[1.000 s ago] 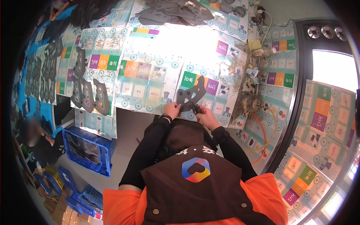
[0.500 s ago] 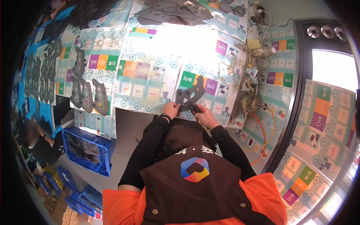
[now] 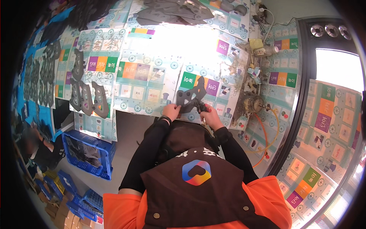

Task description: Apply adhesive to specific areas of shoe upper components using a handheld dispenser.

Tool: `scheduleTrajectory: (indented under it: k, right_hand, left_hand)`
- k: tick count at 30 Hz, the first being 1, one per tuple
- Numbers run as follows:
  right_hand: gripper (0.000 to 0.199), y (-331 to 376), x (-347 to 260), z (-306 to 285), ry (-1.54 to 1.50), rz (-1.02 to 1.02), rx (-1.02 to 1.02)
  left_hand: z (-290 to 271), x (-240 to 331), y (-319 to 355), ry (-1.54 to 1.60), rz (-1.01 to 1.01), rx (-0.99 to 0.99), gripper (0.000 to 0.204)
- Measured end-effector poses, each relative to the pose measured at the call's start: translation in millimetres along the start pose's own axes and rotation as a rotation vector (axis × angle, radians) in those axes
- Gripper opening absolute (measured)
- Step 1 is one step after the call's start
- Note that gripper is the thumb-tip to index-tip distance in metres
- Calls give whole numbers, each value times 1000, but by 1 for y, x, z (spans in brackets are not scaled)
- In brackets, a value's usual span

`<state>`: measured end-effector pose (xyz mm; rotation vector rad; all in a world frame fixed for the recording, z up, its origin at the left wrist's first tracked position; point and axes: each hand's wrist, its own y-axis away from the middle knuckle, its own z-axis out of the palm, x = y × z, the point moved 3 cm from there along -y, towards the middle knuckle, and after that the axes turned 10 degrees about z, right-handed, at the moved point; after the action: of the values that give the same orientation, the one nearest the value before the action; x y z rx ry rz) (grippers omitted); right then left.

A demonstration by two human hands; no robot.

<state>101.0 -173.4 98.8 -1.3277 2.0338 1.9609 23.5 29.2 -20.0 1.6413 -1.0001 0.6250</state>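
Note:
A dark grey curved piece with cut-out holes lies at the near edge of the papered table, in front of my body. My left hand is closed on its lower left edge. In my right hand is a hand tool with red handles and dark jaws, perhaps nippers or scissors. Its jaws are at the right part of the grey piece; whether they touch it I cannot tell. My fingers wrap round the handles and hide part of them.
Similar grey pieces lie to the left, with more piled at the far side. A dirty round metal device with orange and yellow hoses stands right. On the floor at left is a blue crate of dark pieces; another person is beyond it.
The grey piece has turned and shifted a little between my hands. My right hand and the tool have moved slightly against it. The whole view has drifted slightly.

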Motion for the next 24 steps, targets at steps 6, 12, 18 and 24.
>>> scheduleTrajectory:
  k: [6, 12, 18, 24]
  right_hand:
    - [21, -8, 7, -7, -54, 12, 7]
    - [18, -5, -2, -15, -42, 33, 74]
    - [19, -11, 2, -22, -145, 20, 102]
    - [20, -6, -8, -24, -126, 40, 130]
  left_hand:
    - [0, -2, 0, 84, -36, -16, 39]
    - [4, -11, -2, 137, -54, -25, 37]
    - [3, -3, -1, 186, -83, -46, 37]
    - [2, -7, -1, 184, -96, -48, 37]
